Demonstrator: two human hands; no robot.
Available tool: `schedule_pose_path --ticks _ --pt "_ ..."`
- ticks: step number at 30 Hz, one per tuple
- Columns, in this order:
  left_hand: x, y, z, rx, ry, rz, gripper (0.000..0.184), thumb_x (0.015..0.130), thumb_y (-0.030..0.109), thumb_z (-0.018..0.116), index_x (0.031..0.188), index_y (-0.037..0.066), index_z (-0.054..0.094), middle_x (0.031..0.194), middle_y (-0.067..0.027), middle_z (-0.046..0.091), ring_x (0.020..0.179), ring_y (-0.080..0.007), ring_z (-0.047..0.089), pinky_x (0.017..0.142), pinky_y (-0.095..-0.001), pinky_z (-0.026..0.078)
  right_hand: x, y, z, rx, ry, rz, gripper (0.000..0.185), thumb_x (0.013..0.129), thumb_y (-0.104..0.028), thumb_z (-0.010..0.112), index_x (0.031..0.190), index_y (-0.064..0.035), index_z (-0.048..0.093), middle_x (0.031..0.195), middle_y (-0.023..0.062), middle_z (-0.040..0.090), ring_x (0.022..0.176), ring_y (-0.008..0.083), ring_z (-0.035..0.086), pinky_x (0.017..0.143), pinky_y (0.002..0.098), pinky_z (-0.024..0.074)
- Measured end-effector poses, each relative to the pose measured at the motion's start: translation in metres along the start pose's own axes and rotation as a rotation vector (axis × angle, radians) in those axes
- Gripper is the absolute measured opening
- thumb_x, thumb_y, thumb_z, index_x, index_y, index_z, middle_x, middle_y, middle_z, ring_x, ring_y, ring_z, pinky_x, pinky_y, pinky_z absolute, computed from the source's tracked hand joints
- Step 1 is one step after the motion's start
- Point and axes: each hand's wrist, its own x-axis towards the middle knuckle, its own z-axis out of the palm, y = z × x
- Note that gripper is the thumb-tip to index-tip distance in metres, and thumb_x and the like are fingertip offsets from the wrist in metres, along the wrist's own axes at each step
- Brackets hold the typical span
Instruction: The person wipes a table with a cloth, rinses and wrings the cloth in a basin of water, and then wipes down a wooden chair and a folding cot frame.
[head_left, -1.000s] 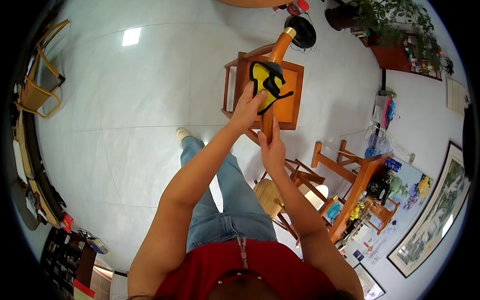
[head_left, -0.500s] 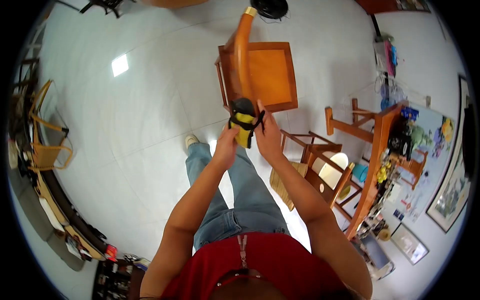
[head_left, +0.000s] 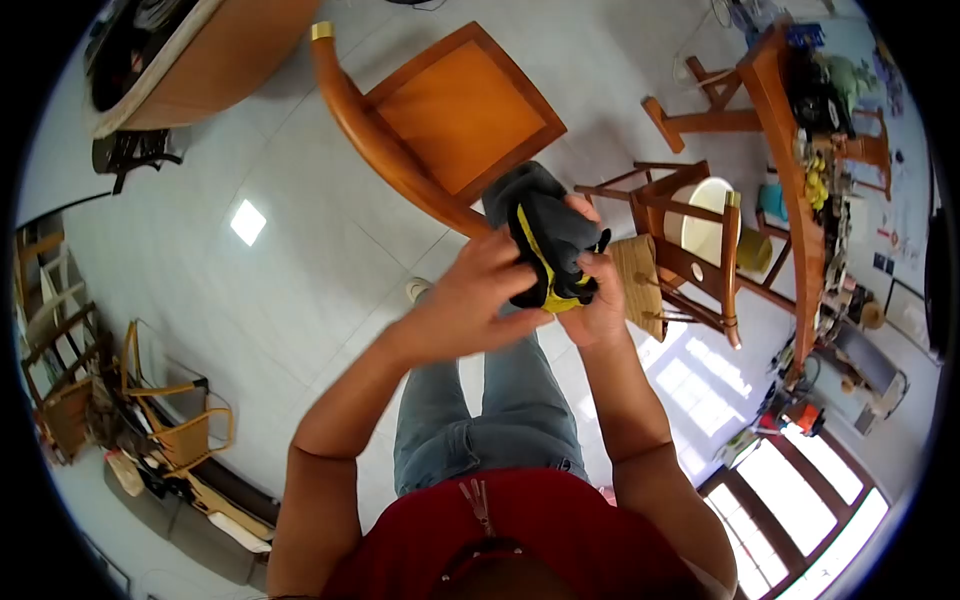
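Note:
A dark grey cloth item with yellow and black parts (head_left: 550,225) is held between both hands in front of my body. My left hand (head_left: 475,295) is at its left side, with bent fingers against the dark fabric. On the right, my right hand (head_left: 597,300) grips the item's lower right edge, the thumb over it. Just beyond the hands stands a wooden chair with an orange seat (head_left: 460,108). Its curved wooden backrest rail (head_left: 380,150) runs from a brass-coloured tip at the upper left down to behind my left hand.
A small wooden stool (head_left: 637,285) and a wooden chair (head_left: 712,255) stand at the right, near a white bucket (head_left: 706,222). Beyond them is a long wooden table (head_left: 795,190) crowded with objects. A rounded brown piece of furniture (head_left: 215,65) is at upper left, rattan chairs (head_left: 190,440) lower left.
The view has turned, and the orange-seated chair now appears further left. The cloth item has come away from the chair's rail and is bunched between both hands, more of its grey side showing.

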Motion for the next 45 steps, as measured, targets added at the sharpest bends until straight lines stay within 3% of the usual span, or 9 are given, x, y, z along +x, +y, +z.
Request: schedule_pose_path --ticks 2,5,9,13,20,25,33,37,45 --pt "0.009 -0.023 -0.007 -0.288 0.168 -0.018 0.026 0.083 0.012 0.071 0.108 0.005 0.066 0.123 -0.0168 0.059 0.118 -0.0332 0.054 0.102 -0.0421 0.04 0.002 -0.003 -0.015 0.05 0.076 -0.086 0.061 0.08 -0.015 0.056 0.139 -0.0079 0.041 0.137 0.0166 0.049 0.124 0.0292 0.054 0.107 0.0411 0.0434" --pt "0.031 -0.077 -0.034 0.18 0.654 -0.188 0.022 0.091 0.014 0.064 0.11 0.005 0.068 0.128 -0.0168 0.06 0.121 -0.0324 0.054 0.104 -0.0411 0.04 0.029 -0.001 -0.048 0.116 0.235 -0.278 0.058 0.082 -0.007 0.053 0.139 -0.0082 0.043 0.134 0.0134 0.05 0.117 0.0264 0.057 0.099 0.0369 0.0484" --pt "0.038 -0.151 -0.048 0.916 0.678 -0.577 0.048 0.089 0.04 0.067 0.129 0.013 0.061 0.157 -0.0206 0.026 0.149 -0.0361 0.015 0.115 -0.0581 0.019 0.103 0.081 -0.137 -0.101 0.623 -0.423 0.057 0.088 -0.003 0.054 0.143 -0.0113 0.042 0.133 0.0091 0.049 0.11 0.0185 0.055 0.088 0.0289 0.0495" --pt "0.047 -0.151 -0.041 0.745 0.963 -0.576 0.065 0.086 0.031 0.074 0.142 0.011 0.049 0.16 -0.0251 0.012 0.149 -0.0393 0.012 0.117 -0.0474 0.022 0.19 0.25 -0.22 -0.736 0.664 -0.406 0.081 0.082 -0.007 0.065 0.152 -0.0043 0.025 0.156 0.0251 0.02 0.143 0.0419 0.024 0.118 0.0432 0.0211" --pt "0.053 -0.141 -0.042 0.895 0.828 -0.793 0.058 0.091 0.033 0.069 0.143 0.016 0.048 0.162 -0.0164 0.014 0.149 -0.0337 0.017 0.117 -0.0454 0.024 0.23 0.262 -0.205 -1.177 0.784 -0.166 0.094 0.08 -0.014 0.076 0.156 -0.0142 0.02 0.16 0.0268 0.0 0.146 0.0482 0.008 0.118 0.0511 0.0187" --pt "0.053 -0.14 -0.045 0.953 0.794 -0.855 0.051 0.091 0.033 0.067 0.137 0.015 0.055 0.162 -0.0154 0.016 0.148 -0.0347 0.02 0.117 -0.0469 0.026 0.308 0.175 -0.284 -0.927 0.985 -0.404 0.091 0.085 -0.016 0.072 0.155 -0.0085 0.016 0.156 0.0289 0.015 0.143 0.0473 0.022 0.116 0.047 0.0252" --pt "0.056 -0.135 -0.043 0.968 0.773 -0.919 0.043 0.094 0.027 0.064 0.133 0.012 0.057 0.162 -0.0134 0.015 0.147 -0.0343 0.021 0.115 -0.046 0.029 0.265 0.207 -0.272 -0.331 0.839 0.006 0.087 0.092 -0.028 0.066 0.154 -0.0021 0.011 0.153 0.0257 0.03 0.142 0.0362 0.032 0.113 0.0398 0.0294" --pt "0.062 -0.131 -0.042 0.965 0.763 -0.95 0.04 0.095 0.026 0.062 0.132 0.012 0.058 0.162 -0.0098 0.018 0.145 -0.0309 0.027 0.111 -0.0419 0.037 0.21 0.29 -0.228 -0.569 0.751 0.076 0.085 0.091 -0.021 0.066 0.153 0.0014 0.012 0.155 0.0273 0.023 0.142 0.0432 0.027 0.115 0.0441 0.0263" --pt "0.062 -0.131 -0.042 0.964 0.767 -0.936 0.029 0.093 0.017 0.063 0.12 0.008 0.065 0.161 -0.0101 0.02 0.139 -0.0294 0.037 0.104 -0.038 0.043 0.328 0.163 -0.264 -1.342 1.066 -0.228 0.079 0.089 -0.013 0.068 0.154 -0.0122 0.024 0.156 0.0258 0.021 0.145 0.0465 0.019 0.116 0.0544 0.0225"
